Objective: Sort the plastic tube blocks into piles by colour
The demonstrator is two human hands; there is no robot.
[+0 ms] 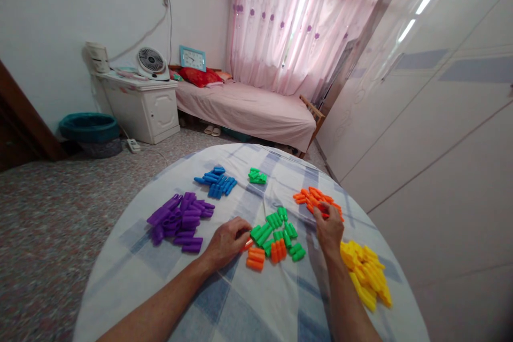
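Observation:
On the cloth, my left hand has its fingers curled at an orange plastic piece, shaped like a small rounded tube or cap. Beside it lie more orange pieces and a loose group of green plastic pieces in the middle. My right hand reaches into the orange pile, thumb and fingers pinched on a piece there; the fingers partly hide it. A yellow pile lies beside my right forearm. Purple pieces are heaped left of my left hand.
Blue pieces and a small green cluster lie toward the far side of the round table with its checked cloth. Beyond stand a bed, a white cabinet and a teal bin. A wardrobe rises at right.

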